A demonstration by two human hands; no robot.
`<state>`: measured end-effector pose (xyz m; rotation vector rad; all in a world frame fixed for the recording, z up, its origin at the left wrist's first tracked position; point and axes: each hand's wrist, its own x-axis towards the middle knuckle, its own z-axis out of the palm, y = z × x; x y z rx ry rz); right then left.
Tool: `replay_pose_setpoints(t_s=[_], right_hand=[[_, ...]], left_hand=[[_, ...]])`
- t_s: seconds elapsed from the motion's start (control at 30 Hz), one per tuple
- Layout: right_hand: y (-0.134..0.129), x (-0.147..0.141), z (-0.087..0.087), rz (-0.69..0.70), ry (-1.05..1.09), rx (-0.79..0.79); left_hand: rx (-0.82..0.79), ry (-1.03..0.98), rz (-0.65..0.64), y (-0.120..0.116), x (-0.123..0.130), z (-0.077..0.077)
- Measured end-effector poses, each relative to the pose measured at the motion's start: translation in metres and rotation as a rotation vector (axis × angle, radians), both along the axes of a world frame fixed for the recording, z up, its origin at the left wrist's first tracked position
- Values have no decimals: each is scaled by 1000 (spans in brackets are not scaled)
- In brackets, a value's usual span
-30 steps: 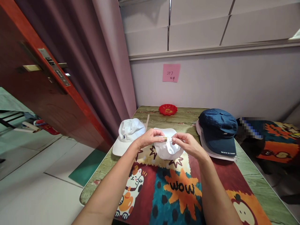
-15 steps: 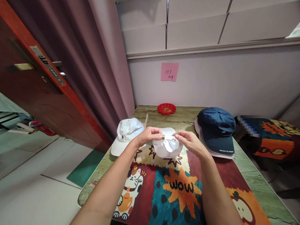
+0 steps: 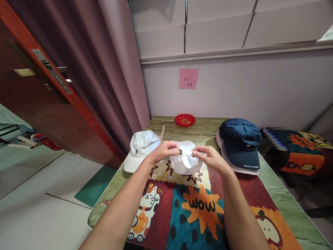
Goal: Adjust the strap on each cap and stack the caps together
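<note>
Just now, the strap end of the white cap [image 3: 186,167] shows more openly than it did a second ago: the pinching fingertips have drawn slightly apart, and a pale length of white strap [image 3: 186,152] spans the gap between them. On my feed I take this to mean the strap is being worked with both hands, though I cannot tell whether it is fastened. The caps to either side have stayed put.

The cap sits at the middle of the frame, on or just above a colourful printed mat [image 3: 162,218]. The left hand [image 3: 165,151] reaches in from the lower left, thumb and fingers pinched at a small brown clasp [image 3: 180,151] on the strap. The right hand [image 3: 211,157] comes from the lower right, thumb and forefinger pressed together on the strap's other end. Both forearms angle inward, so the hands nearly meet.

I see a second white cap with a small dark emblem [image 3: 142,144] left of centre, a navy baseball cap [image 3: 240,137] stacked on paler headwear at centre right, and a red scalloped dish [image 3: 185,120] beyond, near the wall.
</note>
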<state>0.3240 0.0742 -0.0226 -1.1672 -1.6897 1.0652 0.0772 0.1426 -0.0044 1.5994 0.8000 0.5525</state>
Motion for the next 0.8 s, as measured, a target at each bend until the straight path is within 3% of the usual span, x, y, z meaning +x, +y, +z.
replay_pose_setpoints(t_s=[0.17, 0.3, 0.4, 0.57, 0.67, 0.8], right_hand=[[2, 22, -12, 14, -132, -49], [5, 33, -23, -30, -268, -92], [8, 34, -26, -22, -276, -30], [6, 25, -14, 4, 5, 70], [0, 15, -4, -50, 200, 56], [-5, -2, 3, -157, 496, -47]], left_hand=[[-2, -8, 10, 4, -9, 0], [39, 109, -35, 5, -18, 5], [39, 214, -91, 9, -25, 3], [21, 281, -129, 20, -37, 4], [3, 142, -46, 21, -40, 14], [-129, -154, -32, 13, -31, 32]])
